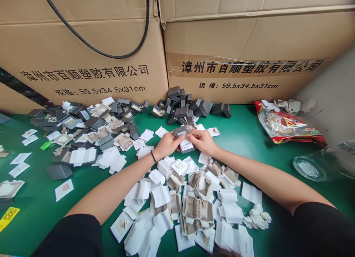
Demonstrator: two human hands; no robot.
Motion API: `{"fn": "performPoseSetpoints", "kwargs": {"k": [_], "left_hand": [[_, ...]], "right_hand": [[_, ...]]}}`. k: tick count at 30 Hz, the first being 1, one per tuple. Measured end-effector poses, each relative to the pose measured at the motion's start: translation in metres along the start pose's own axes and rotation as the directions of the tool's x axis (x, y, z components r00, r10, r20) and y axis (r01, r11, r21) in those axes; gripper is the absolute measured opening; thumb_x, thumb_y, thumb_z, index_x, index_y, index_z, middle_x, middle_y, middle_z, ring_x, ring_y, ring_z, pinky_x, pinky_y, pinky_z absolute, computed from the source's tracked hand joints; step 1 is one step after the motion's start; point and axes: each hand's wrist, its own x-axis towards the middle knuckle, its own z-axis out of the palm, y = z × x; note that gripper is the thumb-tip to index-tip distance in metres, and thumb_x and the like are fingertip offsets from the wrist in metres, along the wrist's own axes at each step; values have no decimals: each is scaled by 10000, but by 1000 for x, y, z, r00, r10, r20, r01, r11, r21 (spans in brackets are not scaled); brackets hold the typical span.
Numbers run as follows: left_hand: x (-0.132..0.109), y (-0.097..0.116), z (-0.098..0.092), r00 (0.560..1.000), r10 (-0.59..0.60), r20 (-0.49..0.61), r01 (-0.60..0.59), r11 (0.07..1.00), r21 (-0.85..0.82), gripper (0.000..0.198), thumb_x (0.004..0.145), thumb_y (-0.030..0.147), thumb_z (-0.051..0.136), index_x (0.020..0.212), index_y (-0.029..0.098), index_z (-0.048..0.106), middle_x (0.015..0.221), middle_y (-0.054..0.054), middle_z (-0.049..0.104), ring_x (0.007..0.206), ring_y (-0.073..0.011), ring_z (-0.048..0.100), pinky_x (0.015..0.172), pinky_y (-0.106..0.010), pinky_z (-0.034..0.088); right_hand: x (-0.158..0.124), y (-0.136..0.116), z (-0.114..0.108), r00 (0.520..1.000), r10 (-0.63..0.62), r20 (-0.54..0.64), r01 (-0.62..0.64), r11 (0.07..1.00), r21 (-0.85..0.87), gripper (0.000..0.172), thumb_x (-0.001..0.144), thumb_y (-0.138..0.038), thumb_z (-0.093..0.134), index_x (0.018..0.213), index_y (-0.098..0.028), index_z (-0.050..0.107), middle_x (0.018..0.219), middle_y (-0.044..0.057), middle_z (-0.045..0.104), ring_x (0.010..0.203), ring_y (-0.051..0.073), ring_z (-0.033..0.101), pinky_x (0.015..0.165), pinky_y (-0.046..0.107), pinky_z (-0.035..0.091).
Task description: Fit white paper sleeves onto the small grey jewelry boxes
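A small dark grey box (180, 130) with a white printed inner face (186, 146) is held between my two hands at the middle of the table. My left hand (168, 144) grips its left side, thumb on top. On its right side, my right hand (203, 140) is closed with thumb and fingertips at the white part. Some fingers are hidden behind the box. Just beyond lies a pile of similar dark grey boxes (181, 112). Nearer to me, below my hands, folded white and brown card inserts (198, 209) are heaped.
Large brown cartons (91, 39) stand along the back, with a black cable (119, 56) hanging before the left one. More boxes mixed with card inserts (94, 127) cover the left. A red snack bag (291, 124), a clear jar (310, 168) and crumpled tissue (257, 217) are at right.
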Motion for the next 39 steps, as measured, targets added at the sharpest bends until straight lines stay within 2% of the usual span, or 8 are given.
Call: {"fn": "performPoseSetpoints", "kwargs": {"k": [4, 8, 11, 14, 19, 23, 32, 39], "left_hand": [[0, -2, -2, 998, -4, 65, 7, 999, -42, 401, 807, 478, 531, 544, 181, 591, 453, -16, 552, 469, -161, 529, 546, -313, 446], [1, -2, -6, 981, -10, 194, 55, 973, -225, 327, 765, 465, 601, 866, 157, 643, 607, -20, 615, 562, -155, 568, 541, -285, 473], [1, -2, -10, 959, 39, 280, 68, 929, -365, 521, 720, 413, 676, 1162, 171, 546, 789, -49, 649, 683, -162, 598, 580, -274, 502], [1, -4, -10, 952, 64, 300, 65, 914, -401, 657, 710, 384, 697, 1286, 188, 448, 884, -70, 638, 745, -163, 597, 603, -274, 518], [0, -4, -7, 963, 49, 264, 29, 959, -281, 684, 728, 414, 675, 1318, 168, 433, 921, -81, 603, 775, -160, 569, 605, -269, 536], [-2, -3, -6, 955, 35, 295, 28, 978, -208, 743, 755, 411, 649, 1389, 168, 347, 977, -89, 585, 756, -135, 547, 633, -287, 555], [1, -4, -6, 957, -13, 291, 89, 964, -249, 667, 745, 351, 673, 1328, 145, 423, 896, -58, 587, 774, -134, 569, 672, -286, 555], [1, -2, -8, 951, -15, 309, 107, 954, -281, 616, 735, 361, 683, 1267, 129, 477, 909, -62, 598, 797, -143, 583, 679, -281, 551]], "right_hand": [[-1, -1, 0, 1000, -4, -7, 4, 1000, -5, 364, 804, -472, 497, 590, -178, 477, 458, -53, 393, 475, 81, 325, 483, 224, 269], [-1, -1, -1, 1000, 12, -6, -11, 999, 32, 349, 804, -461, 499, 597, -180, 476, 465, -51, 400, 471, 82, 330, 476, 227, 267], [1, 2, -2, 999, 50, 4, -50, 990, 133, 358, 809, -467, 488, 591, -185, 461, 481, -49, 401, 474, 86, 351, 476, 229, 279], [3, 4, -3, 996, 92, 6, -91, 973, 211, 356, 798, -470, 495, 588, -185, 455, 491, -48, 388, 476, 86, 350, 475, 232, 273], [6, 1, -3, 985, 169, -41, -160, 973, 167, 291, 719, -428, 569, 616, -176, 465, 506, -63, 344, 477, 70, 288, 463, 228, 229], [6, 0, -4, 979, 205, -6, -203, 974, 104, 279, 651, -406, 637, 670, -169, 490, 515, -77, 339, 480, 64, 295, 452, 218, 222], [10, -3, -6, 955, 261, 142, -296, 866, 403, 246, 627, -361, 629, 732, -146, 571, 534, -61, 434, 482, 67, 342, 486, 222, 265], [9, -5, -7, 954, 259, 151, -297, 887, 353, 251, 655, -394, 591, 702, -152, 542, 516, -64, 404, 472, 68, 314, 483, 232, 251]]}}
